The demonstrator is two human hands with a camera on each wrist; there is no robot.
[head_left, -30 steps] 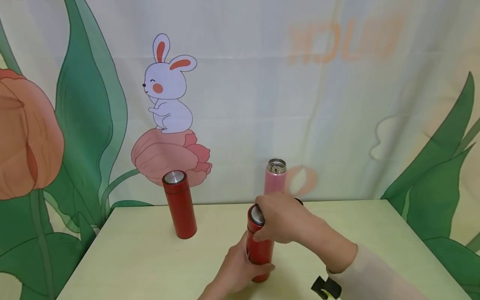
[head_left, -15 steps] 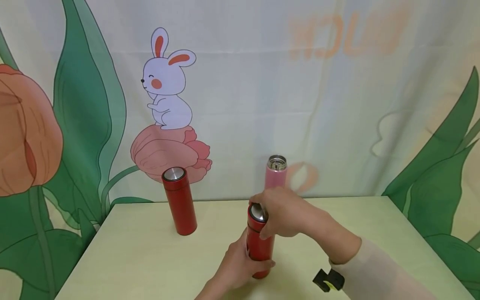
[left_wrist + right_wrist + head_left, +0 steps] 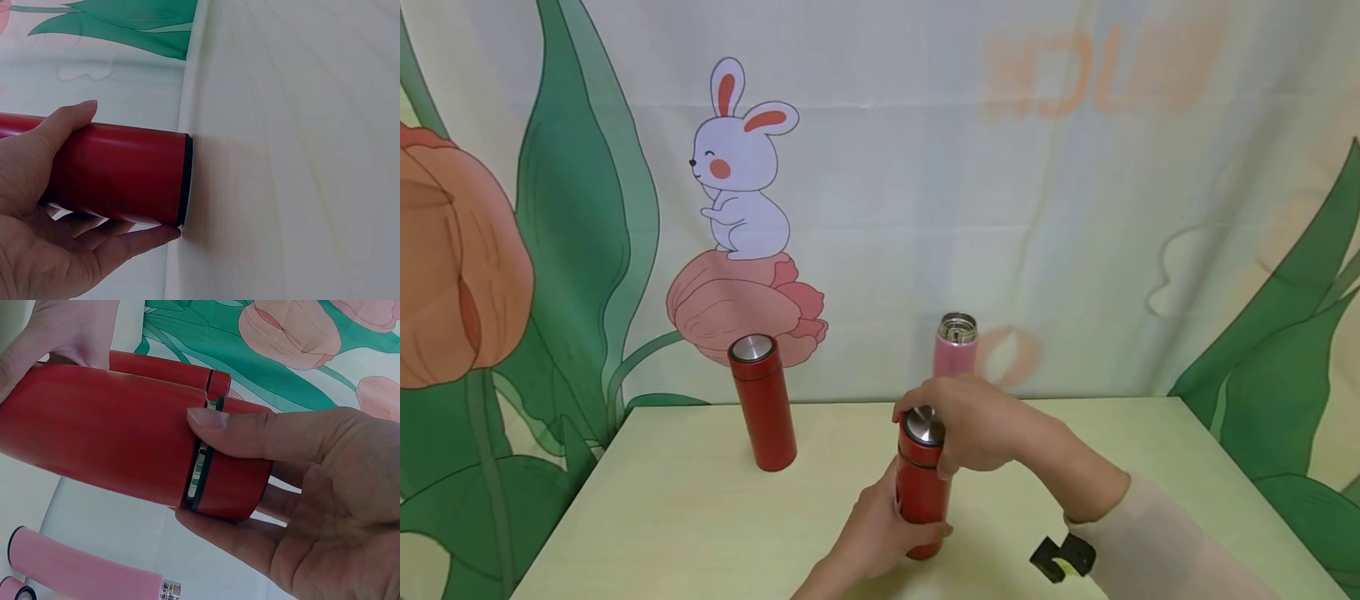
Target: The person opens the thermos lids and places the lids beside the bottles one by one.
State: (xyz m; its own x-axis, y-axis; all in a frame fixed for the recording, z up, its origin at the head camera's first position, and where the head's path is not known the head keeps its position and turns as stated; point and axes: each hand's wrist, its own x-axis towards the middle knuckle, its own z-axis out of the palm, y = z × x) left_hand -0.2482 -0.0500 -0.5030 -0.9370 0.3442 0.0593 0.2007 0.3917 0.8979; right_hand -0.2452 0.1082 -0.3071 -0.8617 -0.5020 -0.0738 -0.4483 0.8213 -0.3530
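A red thermos flask (image 3: 922,496) stands upright on the table in the head view. My left hand (image 3: 874,529) grips its lower body, with fingers and thumb curled round it. The right hand (image 3: 981,422) holds the flask's red lid (image 3: 236,472) from above, thumb on one side and fingers on the other. In the right wrist view a narrow gap with a silvery band (image 3: 198,472) shows between lid and body. The left wrist view shows the flask's dark base (image 3: 187,181) at the tabletop. Part of the lid's steel top lies under the right hand.
A second red flask (image 3: 764,408), lid on, stands to the left. Behind the right hand stands a pink flask (image 3: 955,354) with its steel mouth uncovered. A small pink piece with a dark ring (image 3: 24,592) lies beside it. A printed curtain (image 3: 865,208) hangs behind the table (image 3: 655,508).
My right hand has turned round the lid: the thumb has shifted from the flask's front to its right side. The left hand keeps its hold. The view has shifted slightly.
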